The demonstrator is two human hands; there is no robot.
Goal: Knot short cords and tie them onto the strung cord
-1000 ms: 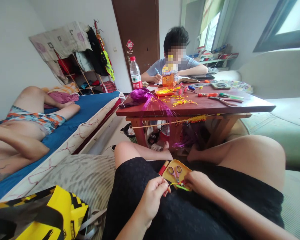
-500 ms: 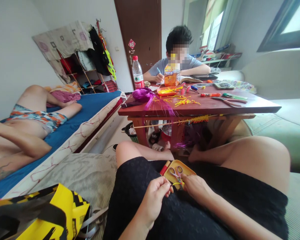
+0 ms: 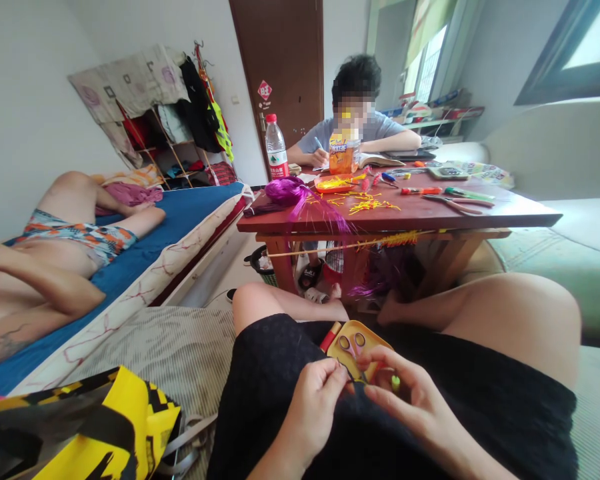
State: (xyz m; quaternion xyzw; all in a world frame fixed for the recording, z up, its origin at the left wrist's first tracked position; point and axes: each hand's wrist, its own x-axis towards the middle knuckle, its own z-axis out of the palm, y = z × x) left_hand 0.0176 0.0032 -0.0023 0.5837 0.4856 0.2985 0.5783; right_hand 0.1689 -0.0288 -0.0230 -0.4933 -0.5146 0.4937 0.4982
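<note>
My left hand [image 3: 316,397] pinches a thin dark strand [image 3: 347,368] between thumb and fingertips, above my lap. Close by on the right, my right hand [image 3: 405,393] has its thumb and forefinger apart, near the strand's end. A small yellow-green piece [image 3: 395,383] shows inside its curled fingers; most of it is hidden. Behind both hands a yellow tray [image 3: 375,341] rests on my lap. Scissors [image 3: 353,343] lie in it, handles away from me, their blades partly covered by my fingers. A red roll [image 3: 331,337] sits at the tray's left edge.
Across the low table [image 3: 430,210] a person [image 3: 320,137] writes. On it are purple thread [image 3: 285,191], yellow pieces [image 3: 373,203], pliers [image 3: 453,205], a water bottle [image 3: 275,150] and an orange drink bottle [image 3: 344,155]. Another person lies on the bed [image 3: 200,207]. A yellow-black bag [image 3: 120,427] is at left.
My right hand has turned and opened its thumb and forefinger, drawing back from the scissors; the yellow-green piece now shows inside it. My left hand keeps its pinch, almost in place.
</note>
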